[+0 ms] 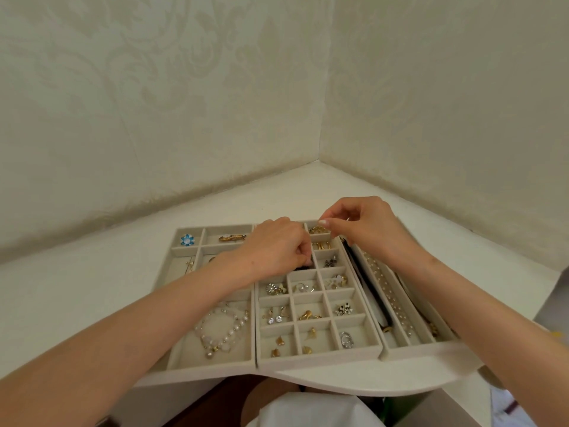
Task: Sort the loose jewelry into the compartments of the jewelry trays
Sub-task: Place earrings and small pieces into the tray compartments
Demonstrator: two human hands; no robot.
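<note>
Three jewelry trays sit side by side on a white table: the left tray, the middle tray with many little boxes, and the right tray with long slots. The left hand reaches into a box near the top of the middle tray, and its fingers curl down around a small dark piece. The right hand is over the top corner box, where a gold chain lies. Its thumb and first finger are pressed together, but I cannot tell if something tiny is between them. All these things look very light and small. The chain is floppy and could tangle, so it is best pinched at one end and lifted slowly. The pearl necklace in the left tray looks easy to break, so it should be lifted gently by its string. The silver ring is hard and smooth and might slip. I can see no words or labels anywhere.
</note>
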